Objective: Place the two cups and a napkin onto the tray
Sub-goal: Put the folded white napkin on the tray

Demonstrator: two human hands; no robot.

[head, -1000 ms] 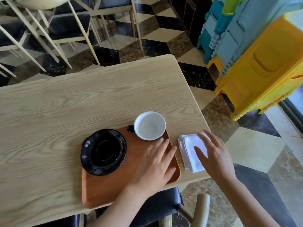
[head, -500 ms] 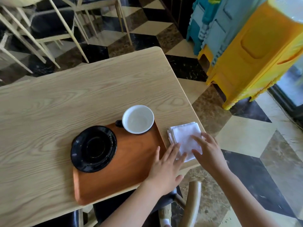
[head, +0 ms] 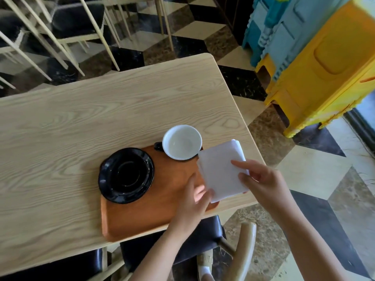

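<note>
Lifted off the table since a moment ago, the napkin (head: pixel 221 171) now hangs over the tray's (head: pixel 142 218) right edge, pinched by my right hand (head: pixel 261 183), left hand (head: pixel 194 203) steadying its near corner. Light, limp; hold the edges. Beyond my fingers, the white cup (head: pixel 182 141) sits on the tray.

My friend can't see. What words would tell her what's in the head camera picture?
Two bare hands, left and right, hold a folded white napkin over a wooden tray's right edge. The tray carries a white cup and black saucers.
</note>
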